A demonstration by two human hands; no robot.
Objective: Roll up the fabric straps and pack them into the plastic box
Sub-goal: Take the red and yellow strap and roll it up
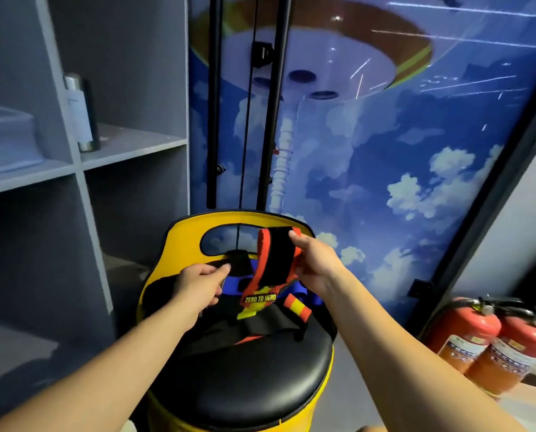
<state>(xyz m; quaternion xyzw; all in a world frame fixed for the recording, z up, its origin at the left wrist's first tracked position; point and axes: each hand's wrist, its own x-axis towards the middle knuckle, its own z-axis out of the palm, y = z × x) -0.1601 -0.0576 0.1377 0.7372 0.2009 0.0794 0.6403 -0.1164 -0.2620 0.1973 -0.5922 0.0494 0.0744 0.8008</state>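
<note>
A black and orange fabric strap (pixel 277 257) stands lifted above a yellow chair (pixel 179 235). My right hand (pixel 315 265) grips its upper part from the right side. My left hand (pixel 199 286) pinches a black strap end (pixel 240 260) to the left of it. More straps (pixel 260 310) in black, orange, yellow and blue, one lettered "ZERO TO HERO", lie heaped at the back of the black seat cushion (pixel 248 375). A translucent plastic box (pixel 6 138) sits on the shelf at the far left.
Grey shelving (pixel 129 148) stands on the left with a metal bottle (pixel 81 112) on it. Two red fire extinguishers (pixel 491 341) stand on the floor at the right. Black poles (pixel 213 120) and a blue sky mural (pixel 385 157) are behind the chair.
</note>
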